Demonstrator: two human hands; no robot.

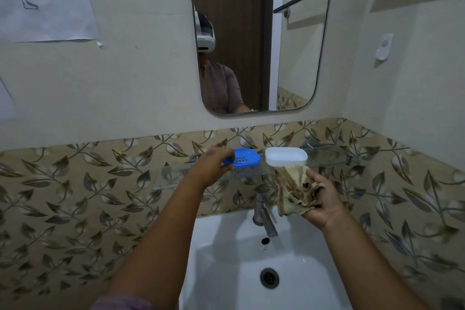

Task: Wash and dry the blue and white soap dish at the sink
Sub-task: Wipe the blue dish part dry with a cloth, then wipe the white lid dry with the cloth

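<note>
The soap dish is in two parts on the glass shelf (327, 158) above the sink. Its blue slotted part (247, 160) lies at the left, and my left hand (212, 165) grips its left end with curled fingers. The white tray part (285, 156) stands just to its right, apart from both hands. My right hand (324, 199) is lower, right of the tap, and holds a crumpled beige and brown cloth (294, 191) whose top edge reaches up to the shelf under the white tray.
A white basin (226, 246) with a round drain (269, 277) lies below. A steel tap (264, 214) rises at its back edge between my forearms. A mirror (259, 33) hangs above the shelf. Leaf-patterned tiles cover the wall behind.
</note>
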